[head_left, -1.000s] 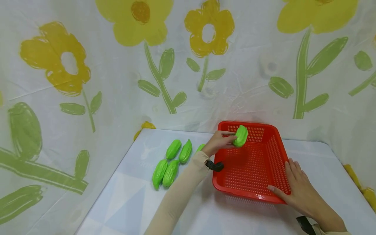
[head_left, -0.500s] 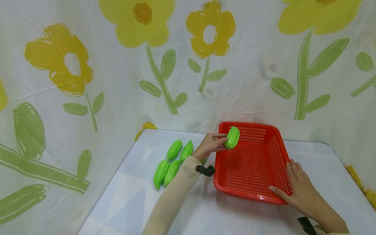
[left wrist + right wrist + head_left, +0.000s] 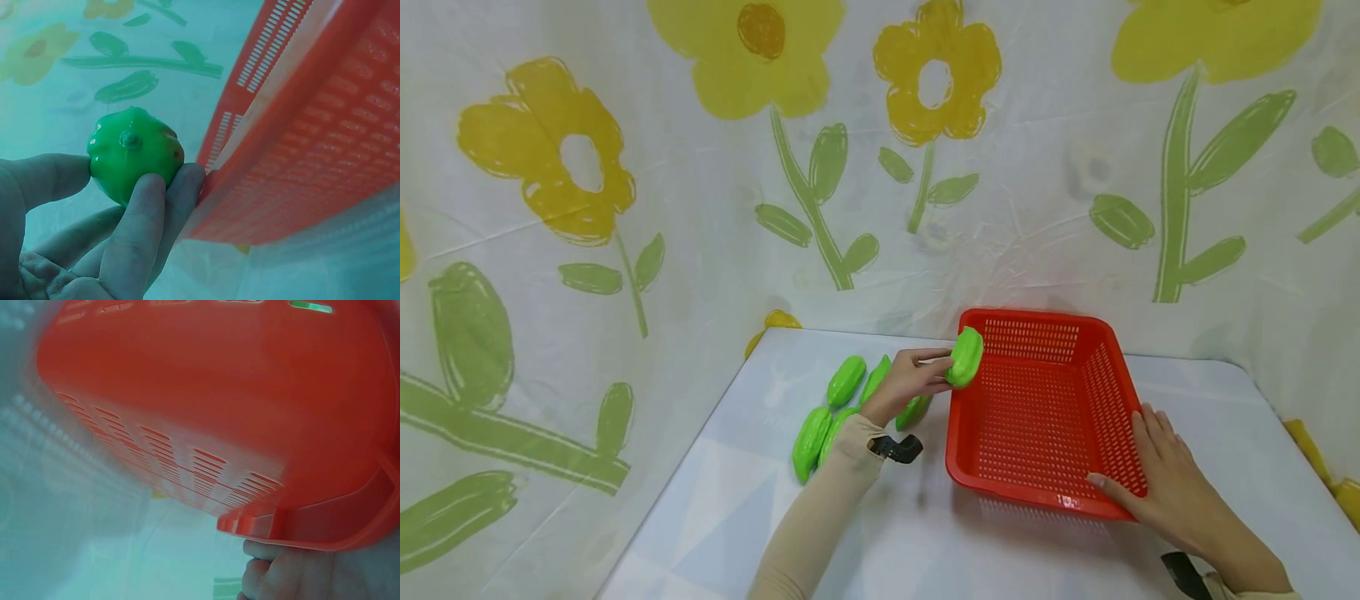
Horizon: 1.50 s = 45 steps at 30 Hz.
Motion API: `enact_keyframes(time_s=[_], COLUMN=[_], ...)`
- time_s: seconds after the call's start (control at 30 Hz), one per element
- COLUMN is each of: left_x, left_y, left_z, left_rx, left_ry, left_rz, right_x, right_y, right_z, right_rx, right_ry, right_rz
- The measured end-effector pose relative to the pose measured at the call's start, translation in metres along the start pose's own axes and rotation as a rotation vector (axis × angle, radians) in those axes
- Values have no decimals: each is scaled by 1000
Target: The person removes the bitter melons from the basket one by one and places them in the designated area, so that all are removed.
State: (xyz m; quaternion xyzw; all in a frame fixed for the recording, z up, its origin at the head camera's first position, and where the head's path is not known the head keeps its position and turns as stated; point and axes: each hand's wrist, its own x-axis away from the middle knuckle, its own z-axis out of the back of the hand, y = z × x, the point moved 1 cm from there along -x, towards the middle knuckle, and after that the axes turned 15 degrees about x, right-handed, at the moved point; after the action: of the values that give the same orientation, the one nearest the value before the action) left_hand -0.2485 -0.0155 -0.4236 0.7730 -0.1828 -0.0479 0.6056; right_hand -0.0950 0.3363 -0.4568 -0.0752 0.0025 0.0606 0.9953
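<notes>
My left hand (image 3: pixel 913 379) pinches a glossy green bitter melon (image 3: pixel 966 357) between thumb and fingers, at the left rim of the red plastic basket (image 3: pixel 955 442). In the left wrist view, the bitter melon (image 3: pixel 128 159) shows its stem nub, and the fingertips lie against its underside beside the basket wall (image 3: pixel 312 112). My right hand (image 3: pixel 1180 487) rests on the basket's right near corner, fingers stretched along the right rim and thumb across the near one. From the right wrist view, its fingers (image 3: pixel 275 572) lie against the rim (image 3: pixel 350 540), below the slotted wall.
Several more bitter melons (image 3: pixel 811 442) lie on the pale patterned table (image 3: pixel 722 508) to the left, some partly behind the left hand and sleeve. A flower-print curtain (image 3: pixel 1037 208) hangs close behind the basket and along the left side.
My left hand has carried the bitter melon leftward and slightly nearer, from over the basket's inside to its left rim. The right hand and basket have stayed in place.
</notes>
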Motion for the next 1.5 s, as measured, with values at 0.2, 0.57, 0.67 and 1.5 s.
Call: enact_keyframes(time_s=[0.2,0.57,0.67,1.5], left_x=[10,29,33,65], left_y=[2,5,5,-4], left_z=[14,30,35,66], left_rx=[-6,32,39,-36], left_ry=[-23,28,41,96], left_rz=[-35,-43,-45,-10], right_x=[1,0,0,0], right_y=[-1,-1,-1,0], right_z=[1,2,2,0], right_rx=[3,8,9,13], right_ry=[-5,-7,-8,-6], right_rz=[3,-2,-2,3])
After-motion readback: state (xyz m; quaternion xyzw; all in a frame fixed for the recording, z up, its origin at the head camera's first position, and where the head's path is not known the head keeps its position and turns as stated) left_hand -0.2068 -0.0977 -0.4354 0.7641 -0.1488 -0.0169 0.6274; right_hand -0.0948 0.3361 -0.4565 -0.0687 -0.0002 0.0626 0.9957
